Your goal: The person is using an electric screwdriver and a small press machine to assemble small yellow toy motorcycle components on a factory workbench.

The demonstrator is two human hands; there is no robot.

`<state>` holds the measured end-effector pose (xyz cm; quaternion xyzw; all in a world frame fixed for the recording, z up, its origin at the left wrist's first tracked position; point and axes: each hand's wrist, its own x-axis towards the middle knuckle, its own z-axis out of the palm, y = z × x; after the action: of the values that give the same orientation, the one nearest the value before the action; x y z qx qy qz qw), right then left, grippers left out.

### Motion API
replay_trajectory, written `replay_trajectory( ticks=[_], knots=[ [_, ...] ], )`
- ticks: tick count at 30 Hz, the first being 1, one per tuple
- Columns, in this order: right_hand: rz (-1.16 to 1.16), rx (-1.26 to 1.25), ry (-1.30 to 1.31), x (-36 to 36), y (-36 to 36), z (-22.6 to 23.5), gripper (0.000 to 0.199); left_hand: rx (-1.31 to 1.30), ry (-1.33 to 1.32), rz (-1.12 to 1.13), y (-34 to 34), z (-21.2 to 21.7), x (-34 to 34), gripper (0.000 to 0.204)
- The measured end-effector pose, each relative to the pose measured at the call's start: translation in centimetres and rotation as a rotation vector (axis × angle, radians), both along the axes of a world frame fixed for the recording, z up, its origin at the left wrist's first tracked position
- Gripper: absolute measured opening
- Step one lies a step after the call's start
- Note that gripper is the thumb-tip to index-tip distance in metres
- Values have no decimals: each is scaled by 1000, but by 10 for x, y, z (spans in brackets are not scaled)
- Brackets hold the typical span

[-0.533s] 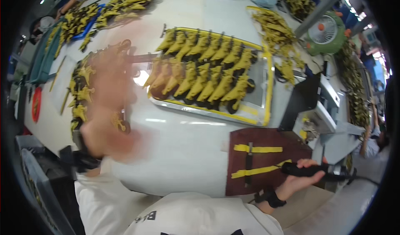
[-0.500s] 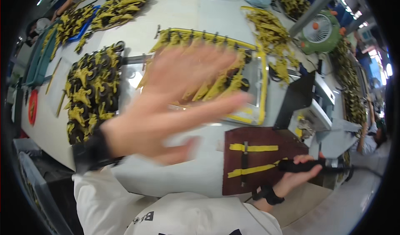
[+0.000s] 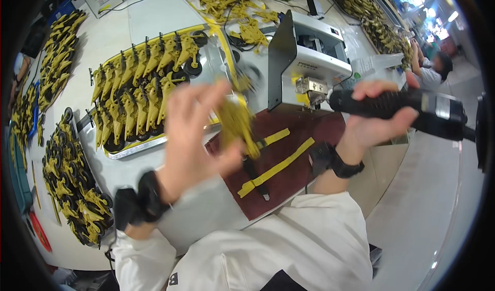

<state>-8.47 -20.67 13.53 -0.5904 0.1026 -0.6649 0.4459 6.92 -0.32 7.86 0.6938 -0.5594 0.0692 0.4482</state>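
Observation:
My left hand (image 3: 193,136), smeared by motion, holds a yellow plastic toy bike body (image 3: 234,123) between thumb and fingers, above the left part of a dark red mat (image 3: 322,128). In my right hand (image 3: 356,131) is a black corded electric screwdriver (image 3: 438,117), my fingers wrapped round its grip. Its tip points left, close to the metal outlet (image 3: 311,86) of a white and black screw feeder (image 3: 319,61); whether they touch I cannot tell. Yellow strips (image 3: 281,166) and a dark bar lie on the mat below the toy piece.
Beyond my left hand, a yellow-edged tray (image 3: 139,152) carries rows of yellow bike bodies with black wheels. More such pieces (image 3: 75,183) fill a rack at left. Loose yellow parts (image 3: 221,0) lie at the back. Another person (image 3: 433,69) sits at far right.
My left hand came back from over the tray and now holds a yellow toy bike body. My right hand lifted the screwdriver from the mat's edge to the screw feeder. The view turned right.

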Motion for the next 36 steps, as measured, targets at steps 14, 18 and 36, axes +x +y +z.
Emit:
replay_trajectory(
  ticks=[14,18,36],
  knots=[
    [688,75,15,-31,65,-47,95,434,124,-129,9,-75,-81,96],
    [647,33,33,-36,70,-51,98,438,131,-126,10,-80,-84,94],
    [518,130,282,-21,66,-79,87,437,194,-151,12,-82,-81,98]
  ],
)
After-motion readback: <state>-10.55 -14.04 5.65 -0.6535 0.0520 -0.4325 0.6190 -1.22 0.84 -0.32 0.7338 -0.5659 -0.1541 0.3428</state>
